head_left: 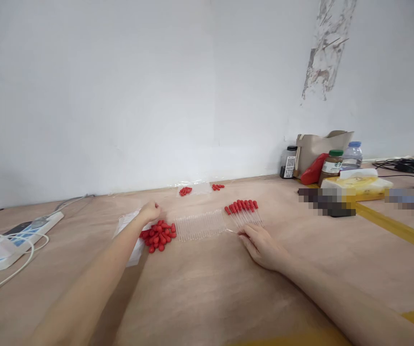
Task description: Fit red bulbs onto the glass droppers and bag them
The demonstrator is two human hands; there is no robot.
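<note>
Head view, the only one. Wooden table (192, 298); heap of red bulbs (160, 236) left of centre, a row of bare clear tubes (199, 226) just right of it, then a fan of bulb-capped tubes (244, 209). Left hand (150, 212) at the heap's far edge, fingers bent; cannot tell whether a bulb is pinched. Right hand (260, 245) low by the capped tubes' bare ends, thumb and fingers narrow near a loose clear tube (231, 231); cannot tell if it is gripped. White bag (133, 254) partly under the left forearm.
Step, my judgement: partway through pairing bulbs with tubes, one hand at each. Next move seems to call for a light fingertip pinch, since the tubes look thin and lie close together.
</note>
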